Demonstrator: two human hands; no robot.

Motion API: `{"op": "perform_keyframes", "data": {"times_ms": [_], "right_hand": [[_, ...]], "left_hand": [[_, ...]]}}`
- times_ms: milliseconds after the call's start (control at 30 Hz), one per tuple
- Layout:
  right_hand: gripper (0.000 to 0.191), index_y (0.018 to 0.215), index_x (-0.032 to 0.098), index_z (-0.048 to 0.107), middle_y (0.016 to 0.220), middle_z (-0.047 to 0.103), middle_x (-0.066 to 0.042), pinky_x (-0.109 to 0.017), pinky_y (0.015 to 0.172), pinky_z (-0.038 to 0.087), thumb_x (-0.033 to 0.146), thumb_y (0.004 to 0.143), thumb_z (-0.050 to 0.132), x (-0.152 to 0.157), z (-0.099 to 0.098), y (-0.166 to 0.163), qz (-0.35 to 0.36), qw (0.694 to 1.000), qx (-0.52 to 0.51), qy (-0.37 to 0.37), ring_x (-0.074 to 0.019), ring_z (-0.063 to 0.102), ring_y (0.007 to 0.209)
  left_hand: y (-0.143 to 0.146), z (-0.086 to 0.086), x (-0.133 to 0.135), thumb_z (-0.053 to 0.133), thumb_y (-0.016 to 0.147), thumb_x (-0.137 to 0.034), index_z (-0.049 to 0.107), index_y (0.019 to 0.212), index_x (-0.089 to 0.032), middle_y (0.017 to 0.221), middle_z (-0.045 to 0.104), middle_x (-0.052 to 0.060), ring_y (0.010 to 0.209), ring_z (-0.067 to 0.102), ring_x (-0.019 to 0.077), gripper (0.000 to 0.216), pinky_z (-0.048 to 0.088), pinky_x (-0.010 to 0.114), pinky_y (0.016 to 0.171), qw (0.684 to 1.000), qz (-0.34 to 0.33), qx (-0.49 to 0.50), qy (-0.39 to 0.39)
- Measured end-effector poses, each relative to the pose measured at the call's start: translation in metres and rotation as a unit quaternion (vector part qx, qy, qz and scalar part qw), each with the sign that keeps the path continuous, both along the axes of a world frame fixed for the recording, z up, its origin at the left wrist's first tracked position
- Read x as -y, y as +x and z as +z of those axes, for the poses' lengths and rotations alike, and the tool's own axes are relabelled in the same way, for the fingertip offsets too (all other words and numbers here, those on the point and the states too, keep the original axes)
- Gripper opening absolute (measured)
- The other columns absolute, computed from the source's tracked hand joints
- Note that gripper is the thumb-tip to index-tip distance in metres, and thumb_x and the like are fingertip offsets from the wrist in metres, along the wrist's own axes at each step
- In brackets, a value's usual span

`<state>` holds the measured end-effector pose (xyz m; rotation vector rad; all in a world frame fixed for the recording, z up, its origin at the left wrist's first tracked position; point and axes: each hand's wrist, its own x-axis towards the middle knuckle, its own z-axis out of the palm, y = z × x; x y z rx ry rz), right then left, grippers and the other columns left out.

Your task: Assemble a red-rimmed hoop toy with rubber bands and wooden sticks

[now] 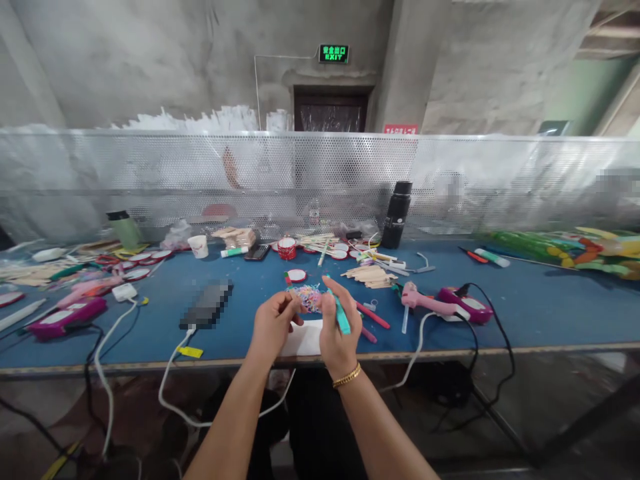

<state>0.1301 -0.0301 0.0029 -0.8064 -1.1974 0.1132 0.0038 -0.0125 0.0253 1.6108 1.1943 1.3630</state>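
Note:
My left hand [273, 320] and my right hand [339, 327] are raised together over the near edge of the blue table [540, 307]. Between them sits a small multicoloured bundle of thin bands [309, 297], pinched by the left fingers. The right hand's fingers are closed round a teal pen-like tool [341, 313] whose tip points up toward the bundle. A gold bracelet [347, 377] circles the right wrist. A white pad [303, 339] lies on the table just beneath both hands.
A phone [207, 305] on a white cable lies to the left. A pink glue gun [425, 302] rests to the right. Wooden sticks [369, 274], red-rimmed discs [297, 275] and a black flask [396, 215] lie further back. A perforated metal screen [150, 173] backs the table.

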Motion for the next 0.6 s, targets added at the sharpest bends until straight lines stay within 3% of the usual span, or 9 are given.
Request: {"op": "perform_keyframes", "data": {"times_ms": [200, 333, 600], "right_hand": [[0.020, 0.104, 0.019, 0.068, 0.091, 0.068, -0.005, -0.034, 0.071, 0.051, 0.032, 0.099, 0.053, 0.000, 0.011, -0.017, -0.063, 0.992, -0.104, 0.038, -0.0168, 0.063, 0.077], [0.013, 0.097, 0.019, 0.061, 0.084, 0.060, -0.001, -0.031, 0.068, 0.052, 0.032, 0.097, 0.057, -0.007, 0.019, -0.025, -0.107, 0.976, -0.185, 0.052, -0.0149, 0.060, 0.073], [0.012, 0.085, 0.021, 0.054, 0.071, 0.055, 0.003, -0.034, 0.069, 0.048, 0.024, 0.097, 0.055, -0.015, 0.040, -0.007, -0.095, 0.981, -0.115, 0.126, -0.0134, 0.054, 0.064]], "left_hand": [[0.006, 0.005, -0.001, 0.063, 0.082, -0.046, 0.062, 0.066, -0.016, 0.055, 0.059, -0.001, 0.045, 0.046, 0.0078, 0.034, 0.034, 0.019, 0.045, 0.999, -0.017, 0.040, 0.024], [0.022, 0.009, -0.001, 0.062, 0.086, -0.050, 0.064, 0.080, -0.017, 0.057, 0.057, -0.003, 0.046, 0.043, 0.0076, 0.034, 0.033, 0.020, 0.046, 0.989, -0.014, 0.138, 0.047], [0.042, 0.012, -0.001, 0.054, 0.095, -0.051, 0.061, 0.089, -0.019, 0.053, 0.046, -0.006, 0.050, 0.040, 0.0092, 0.034, 0.032, 0.021, 0.050, 0.985, 0.022, 0.150, 0.084]]}}
